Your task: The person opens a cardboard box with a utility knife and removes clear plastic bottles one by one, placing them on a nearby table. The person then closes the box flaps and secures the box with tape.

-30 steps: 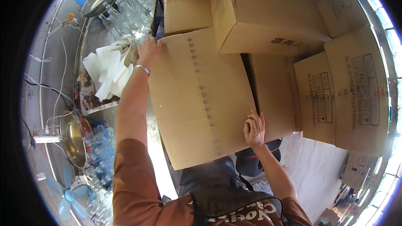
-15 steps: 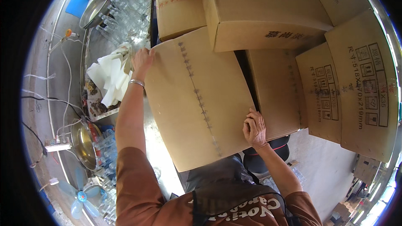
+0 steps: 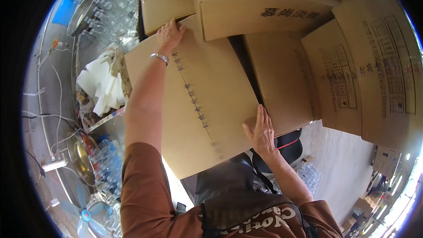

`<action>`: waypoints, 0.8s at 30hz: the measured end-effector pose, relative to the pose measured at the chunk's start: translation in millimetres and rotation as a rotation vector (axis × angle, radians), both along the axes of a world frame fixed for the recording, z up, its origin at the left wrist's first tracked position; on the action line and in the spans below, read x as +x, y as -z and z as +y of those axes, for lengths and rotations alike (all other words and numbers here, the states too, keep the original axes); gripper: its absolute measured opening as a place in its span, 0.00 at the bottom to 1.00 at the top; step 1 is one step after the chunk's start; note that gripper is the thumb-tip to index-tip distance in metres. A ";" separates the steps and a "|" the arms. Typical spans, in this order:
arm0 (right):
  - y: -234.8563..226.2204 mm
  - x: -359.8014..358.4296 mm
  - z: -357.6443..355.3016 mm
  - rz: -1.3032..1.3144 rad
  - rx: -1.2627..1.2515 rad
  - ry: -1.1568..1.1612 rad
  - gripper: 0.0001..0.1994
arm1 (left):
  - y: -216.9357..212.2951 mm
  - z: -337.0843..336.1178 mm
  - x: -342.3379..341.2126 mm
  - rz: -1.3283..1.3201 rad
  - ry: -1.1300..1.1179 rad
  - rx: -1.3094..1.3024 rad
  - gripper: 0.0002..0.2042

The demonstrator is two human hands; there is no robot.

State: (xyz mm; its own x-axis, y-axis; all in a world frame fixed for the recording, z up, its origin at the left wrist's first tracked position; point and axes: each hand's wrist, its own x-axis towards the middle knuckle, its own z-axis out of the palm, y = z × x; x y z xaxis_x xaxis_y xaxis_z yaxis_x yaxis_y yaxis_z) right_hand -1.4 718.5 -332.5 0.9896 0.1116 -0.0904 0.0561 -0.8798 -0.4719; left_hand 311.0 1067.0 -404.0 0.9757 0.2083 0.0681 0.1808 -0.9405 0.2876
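Left hand [image 3: 169,35]: fingers spread flat on the far corner of the cardboard box [image 3: 198,97].
Box: plain brown, closed, a dotted seam down its lid, tilted before stacked cartons [image 3: 260,4].
Right hand [image 3: 261,132]: open, palm pressing its near edge.
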 end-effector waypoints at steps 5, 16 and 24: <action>-6.4 -11.0 2.7 -0.023 -0.034 0.032 0.43 | 0.8 -1.1 3.4 0.010 -0.022 0.004 0.28; -30.7 -87.0 -24.9 0.142 0.001 -0.030 0.45 | -7.3 -29.3 -65.5 -0.134 0.020 0.053 0.20; -25.1 -71.1 -43.9 0.329 0.056 -0.073 0.47 | -9.9 -44.9 -86.9 -0.078 -0.038 0.066 0.19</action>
